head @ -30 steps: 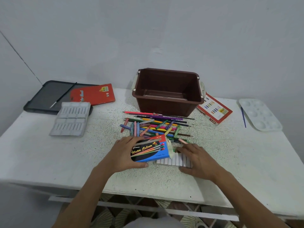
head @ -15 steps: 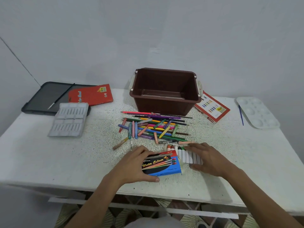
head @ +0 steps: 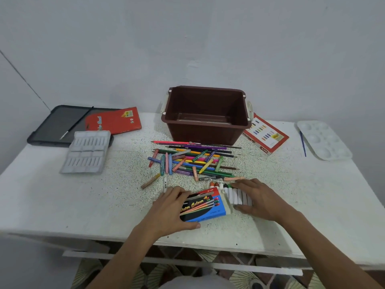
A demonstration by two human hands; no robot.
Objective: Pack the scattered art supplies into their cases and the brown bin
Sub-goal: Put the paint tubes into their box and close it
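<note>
Both forearms reach over the near edge of the white surface (head: 62, 205), the left hand (head: 173, 211) grasping the blue watercolour box (head: 205, 206) while the right hand (head: 260, 200) cups the row of paint tubes (head: 235, 195) sticking out of its end, short of the brown bin (head: 205, 130).

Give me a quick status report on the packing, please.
Left hand holds water colour box; right hand on paint tubes at its open end. Brown bin empty. Pencil pile unpacked.
</note>
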